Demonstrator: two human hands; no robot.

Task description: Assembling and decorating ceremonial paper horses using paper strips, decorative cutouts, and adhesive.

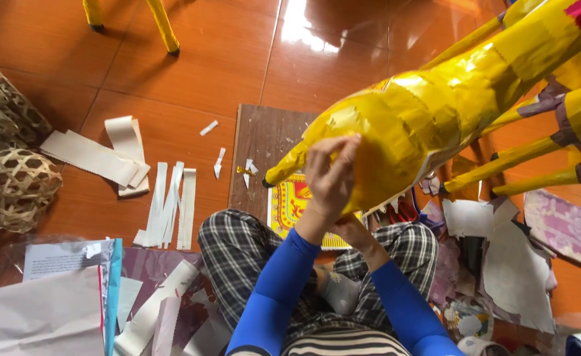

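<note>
A large paper animal figure (435, 105) covered in glossy yellow paper is seen held above the lap, its pointed snout aimed down and to the left, its body rising toward the upper right corner. The yellow skin is laid on in overlapping, wrinkled patches that catch the light; thin yellow legs with purple bands stick out on the far side of the figure, and a patch of red shows at the top of its body. The left hand (330, 175) is pressed against the underside of the figure's head, fingers spread flat on the yellow paper rather than closed around anything. The right hand (351, 227) is tucked just below the figure, mostly hidden behind the left wrist, so whether it is open or closed cannot be told. Beneath the figure's snout a dark wooden board (264, 142) lies on the orange tiled floor (192, 59), with a yellow and red printed sheet (290, 204) on it. Left of the figure, white paper strips (168, 204) are spread on the floor, and further left woven bamboo frames (20, 184) are stacked. Right of and below the figure, torn paper scraps (514, 264) are scattered.
</note>
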